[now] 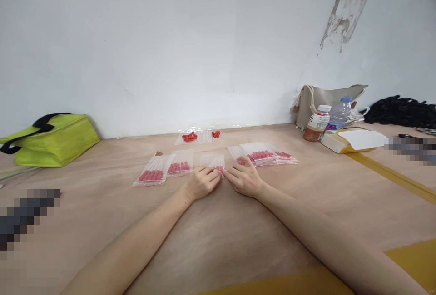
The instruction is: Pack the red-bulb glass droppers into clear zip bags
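Observation:
A small clear zip bag [208,160] with red-ended clear sticks or tubes lies flat in the middle of the table. My left hand [203,183] is closed, its fingertips pinching the bag's near edge. Facing it, my right hand [245,179] is closed too, thumb and forefinger at the bag's near right corner. Its fingers partly cover the leftmost of several overlapping filled bags [262,155] on the right. To the left lie two similar filled bags, a nearer one [150,175] and another [179,167] beside the left hand.
Near the wall are two piles of loose red pieces [190,137] with clear pieces [204,137] between. A lime-green bag [61,140] stands left. At right are a brown drink bottle [316,125], a clear bottle [340,112], a beige bag [327,95] and a black heap [402,112].

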`<state>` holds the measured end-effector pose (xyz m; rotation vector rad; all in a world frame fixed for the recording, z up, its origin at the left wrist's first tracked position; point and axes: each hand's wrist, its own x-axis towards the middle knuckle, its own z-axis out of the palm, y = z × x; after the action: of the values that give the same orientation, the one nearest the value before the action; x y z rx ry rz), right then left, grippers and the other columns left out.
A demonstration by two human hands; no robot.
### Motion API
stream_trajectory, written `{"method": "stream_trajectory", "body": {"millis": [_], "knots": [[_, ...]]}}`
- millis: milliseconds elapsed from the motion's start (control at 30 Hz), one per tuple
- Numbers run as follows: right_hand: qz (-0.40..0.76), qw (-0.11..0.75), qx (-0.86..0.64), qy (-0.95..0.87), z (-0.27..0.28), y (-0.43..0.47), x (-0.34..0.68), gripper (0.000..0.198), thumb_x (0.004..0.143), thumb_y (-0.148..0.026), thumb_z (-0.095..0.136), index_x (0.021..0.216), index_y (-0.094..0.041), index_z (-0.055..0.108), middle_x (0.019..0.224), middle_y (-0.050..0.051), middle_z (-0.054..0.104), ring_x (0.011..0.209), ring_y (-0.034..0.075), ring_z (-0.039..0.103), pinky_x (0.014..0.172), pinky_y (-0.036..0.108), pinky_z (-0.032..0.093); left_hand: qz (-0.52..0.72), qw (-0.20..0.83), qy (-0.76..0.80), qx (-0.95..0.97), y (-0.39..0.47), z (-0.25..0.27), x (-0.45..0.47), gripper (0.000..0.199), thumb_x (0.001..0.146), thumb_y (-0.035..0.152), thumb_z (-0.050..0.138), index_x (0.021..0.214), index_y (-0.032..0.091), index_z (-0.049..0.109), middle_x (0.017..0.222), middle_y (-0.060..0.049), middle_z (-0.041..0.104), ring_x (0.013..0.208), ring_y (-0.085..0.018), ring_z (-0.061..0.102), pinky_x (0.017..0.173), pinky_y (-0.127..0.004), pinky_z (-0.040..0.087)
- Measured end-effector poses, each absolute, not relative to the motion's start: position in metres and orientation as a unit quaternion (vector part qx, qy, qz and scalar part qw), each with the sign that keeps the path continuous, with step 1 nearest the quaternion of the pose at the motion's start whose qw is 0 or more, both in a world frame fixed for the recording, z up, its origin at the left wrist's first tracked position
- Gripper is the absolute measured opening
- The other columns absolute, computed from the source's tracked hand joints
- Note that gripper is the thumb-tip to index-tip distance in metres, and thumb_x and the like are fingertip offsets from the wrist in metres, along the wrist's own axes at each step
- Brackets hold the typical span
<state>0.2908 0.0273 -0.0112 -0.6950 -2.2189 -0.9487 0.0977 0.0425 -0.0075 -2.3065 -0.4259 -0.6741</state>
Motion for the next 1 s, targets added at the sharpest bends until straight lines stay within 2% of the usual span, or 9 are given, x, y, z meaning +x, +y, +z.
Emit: {"method": "stream_trajectory", "body": {"millis": [267,533,700,867,1000], "knots": [[-0.354,0.311,-0.279,-0.837,-0.009,0.025,0.293,0.021,0.08,-0.009,0.04,0.071,-0.018,0.057,0.06,0.0,0.053,0.064,0.011,0.041,0.086,0.038,0.02,-0.249,0.372,-0.138,-0.884,0.038,0.001,0.081,0.016,0.087,0.009,0.042,0.081,0.013,0.057,0.07,-0.004,0.064,0.062,-0.015,0.06,0.059,-0.027,0.046],[-0.348,0.314,-0.28,-0.838,-0.013,0.029,0.298,0.02,0.077,-0.007,0.041,0.077,-0.019,0.058,0.06,-0.002,0.055,0.063,0.01,0.042,0.089,0.038,0.018,-0.247,0.38,-0.127,-0.882,0.035,0.002,0.051,0.017,0.085,0.004,0.043,0.089,0.013,0.057,0.078,-0.004,0.066,0.07,-0.016,0.062,0.071,-0.03,0.048],[-0.339,0.313,-0.289,-0.839,-0.015,0.029,0.299,0.021,0.076,-0.006,0.041,0.076,-0.019,0.057,0.06,-0.002,0.056,0.063,0.01,0.043,0.088,0.038,0.019,-0.257,0.372,-0.164,-0.877,0.033,-0.002,0.045,0.018,0.087,0.006,0.042,0.082,0.013,0.058,0.065,-0.003,0.062,0.059,-0.014,0.059,0.059,-0.027,0.046],[-0.321,0.318,-0.298,-0.841,-0.014,0.03,0.301,0.019,0.079,-0.009,0.041,0.079,-0.018,0.057,0.063,0.0,0.057,0.066,0.012,0.046,0.084,0.037,0.024,-0.26,0.356,-0.204,-0.874,0.028,-0.003,0.049,0.03,0.089,0.018,0.045,0.06,0.015,0.053,0.05,0.001,0.052,0.045,-0.012,0.05,0.046,-0.024,0.037],[-0.25,0.316,-0.29,-0.868,-0.015,0.029,0.298,0.018,0.083,-0.014,0.04,0.086,-0.017,0.058,0.079,0.004,0.06,0.071,0.012,0.05,0.073,0.029,0.033,-0.257,0.334,-0.225,-0.878,0.027,-0.004,0.05,0.033,0.089,0.023,0.046,0.058,0.016,0.053,0.049,0.001,0.05,0.044,-0.011,0.048,0.045,-0.024,0.033]]}}
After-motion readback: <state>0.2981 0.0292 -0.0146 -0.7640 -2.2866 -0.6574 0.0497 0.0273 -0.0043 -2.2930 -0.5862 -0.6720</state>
